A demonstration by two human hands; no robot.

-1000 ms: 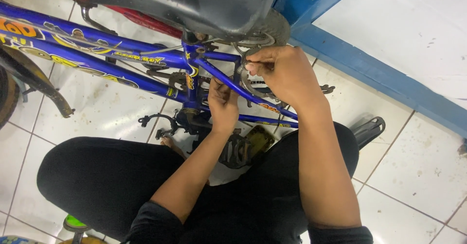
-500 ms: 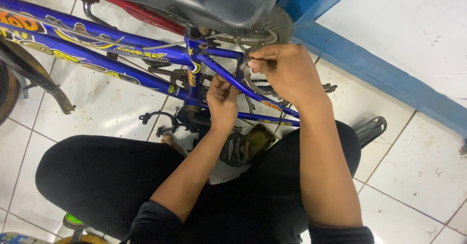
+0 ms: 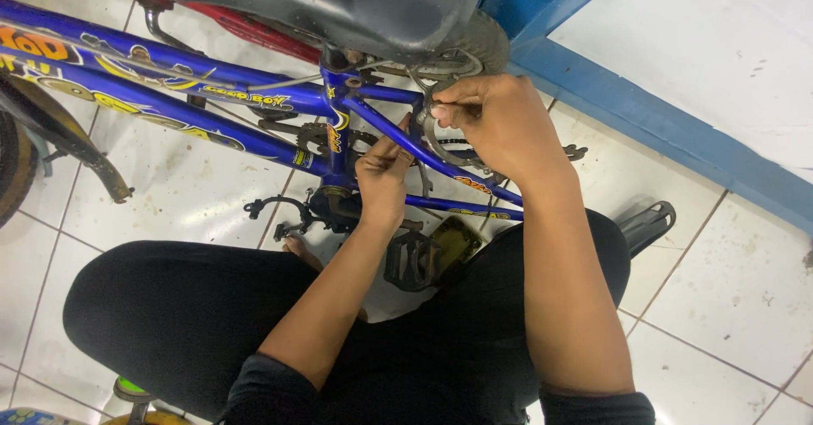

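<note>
A white tiled floor (image 3: 203, 188) fills most of the view, bounded on the far right by a blue-painted ledge (image 3: 677, 129) that runs diagonally below a pale wall. Across the far half of the scene lies a blue bicycle frame (image 3: 212, 124) with yellow graphics, its tubes stretching from the left edge toward the middle, and a black saddle (image 3: 339, 2) looms over it at the far centre, with a red part showing behind it. The person's black-trousered legs (image 3: 195, 323) spread across the near half, knees out to left and right. A grey tyre (image 3: 483, 40) peeks out just right of the saddle, near the ledge. Both forearms reach from the near edge toward the junction of the frame tubes. The right hand (image 3: 500, 124) is clenched around a thin curved metal piece (image 3: 436, 137) at the rear of the frame, just beside the tyre, thumb and fingers pinched on its upper end. The left hand (image 3: 385, 171) sits just left of it, fingertips pressed together against the frame tube where the stays meet; whether it grasps some small part there I cannot tell, as the fingers hide it. Below the hands a black pedal (image 3: 415, 260) rests against the legs, and the chainring (image 3: 313, 137) shows left of the left hand.
</note>
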